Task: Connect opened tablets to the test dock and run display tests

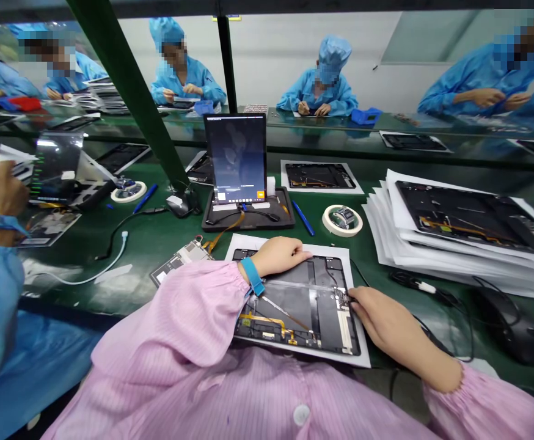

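An opened tablet housing (289,299), black with orange flex cables and a small circuit board at its right side, lies on a white sheet (363,345) in front of me. My left hand (276,256), with a blue wrist strap, reaches across it and rests with curled fingers on its far edge. The fingers of my right hand (390,321) are pinched together at the housing's right edge, beside the small board. What they grip is hidden; a black cable runs close by. Left of the housing lies a loose screen panel (179,260).
Behind the housing a lit tablet screen (237,159) stands on a black tray (248,220). Nearby are a blue pen (302,218) and a tape roll (341,220). Stacked housings on paper (468,226) and a mouse (512,327) are at right. Co-workers sit left and opposite.
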A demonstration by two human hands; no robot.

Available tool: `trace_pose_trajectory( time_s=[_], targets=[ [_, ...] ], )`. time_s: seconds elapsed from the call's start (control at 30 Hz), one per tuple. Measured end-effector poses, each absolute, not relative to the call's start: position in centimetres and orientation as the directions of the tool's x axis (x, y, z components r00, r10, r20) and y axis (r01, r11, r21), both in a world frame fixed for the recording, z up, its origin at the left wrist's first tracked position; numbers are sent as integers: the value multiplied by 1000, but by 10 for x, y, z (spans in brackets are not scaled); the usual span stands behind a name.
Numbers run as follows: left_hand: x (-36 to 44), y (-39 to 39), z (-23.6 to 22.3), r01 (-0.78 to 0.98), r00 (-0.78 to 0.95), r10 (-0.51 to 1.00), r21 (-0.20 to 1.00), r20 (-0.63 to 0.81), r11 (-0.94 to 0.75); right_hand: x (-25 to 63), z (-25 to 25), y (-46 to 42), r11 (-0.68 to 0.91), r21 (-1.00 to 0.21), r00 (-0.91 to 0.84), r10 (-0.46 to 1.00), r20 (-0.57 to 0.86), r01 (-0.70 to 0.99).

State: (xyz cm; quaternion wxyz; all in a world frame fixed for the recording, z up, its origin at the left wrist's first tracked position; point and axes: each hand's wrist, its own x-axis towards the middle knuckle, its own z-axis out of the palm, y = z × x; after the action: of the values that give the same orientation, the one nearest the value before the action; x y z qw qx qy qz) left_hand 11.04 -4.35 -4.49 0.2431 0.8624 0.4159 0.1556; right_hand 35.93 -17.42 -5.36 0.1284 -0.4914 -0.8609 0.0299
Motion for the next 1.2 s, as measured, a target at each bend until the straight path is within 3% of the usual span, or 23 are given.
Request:
trace_pose_trajectory(
  time_s=[0.23, 0.33, 0.47, 0.7, 0.93, 1.2],
  targets=[
    [110, -48, -43, 643, 616, 786, 539, 58, -544, 371, -52, -181, 384, -413, -227, 896, 381, 826],
    [110, -47, -43, 661, 610, 792, 533, 28, -528, 372, -49, -185, 448, -344, -290, 858, 423, 825],
    [110, -48, -41, 665, 613, 790, 536, 7, -520, 372, -46, -185, 487, -237, -390, 848, 360, 840],
    [111, -48, -41, 675, 605, 796, 529, 0, -514, 369, -43, -183, 522, -165, -438, 820, 369, 837],
    [111, -48, -40, 676, 606, 795, 523, 5, -519, 361, -45, -183, 521, -179, -438, 824, 360, 834],
    [113, -49, -44, 644, 598, 799, 560, 58, -522, 359, -50, -182, 522, -273, -403, 828, 390, 808]
  ],
)
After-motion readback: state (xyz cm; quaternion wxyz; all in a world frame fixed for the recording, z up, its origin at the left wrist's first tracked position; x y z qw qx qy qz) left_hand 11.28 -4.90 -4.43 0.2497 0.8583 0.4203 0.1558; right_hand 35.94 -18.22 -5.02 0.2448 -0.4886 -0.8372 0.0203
